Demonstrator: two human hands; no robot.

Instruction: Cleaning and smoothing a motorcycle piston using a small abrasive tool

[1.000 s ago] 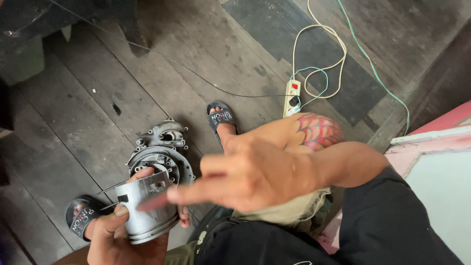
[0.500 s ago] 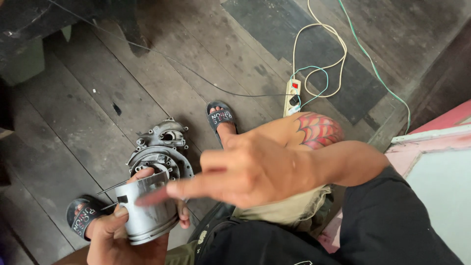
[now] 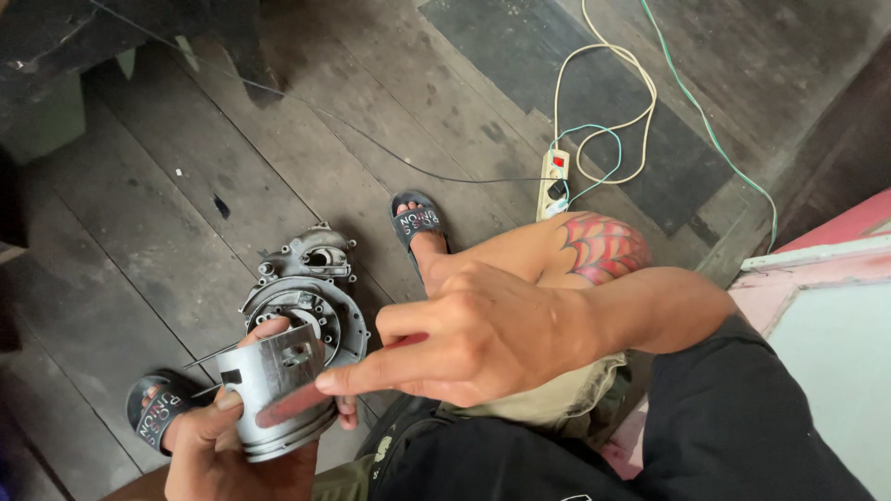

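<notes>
Above the plank floor (image 3: 139, 213), the left hand (image 3: 223, 445) grips a metal piston (image 3: 278, 390); the right hand (image 3: 483, 339) points, half-curled.

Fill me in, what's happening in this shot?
A seated person holds a grey metal piston in the left hand, skirt upward. The right hand points its index finger at the piston's side, fingertip touching or nearly touching it. On the wooden floor between the sandalled feet lies an engine crankcase cover. A power strip with looped cables sits farther off.
</notes>
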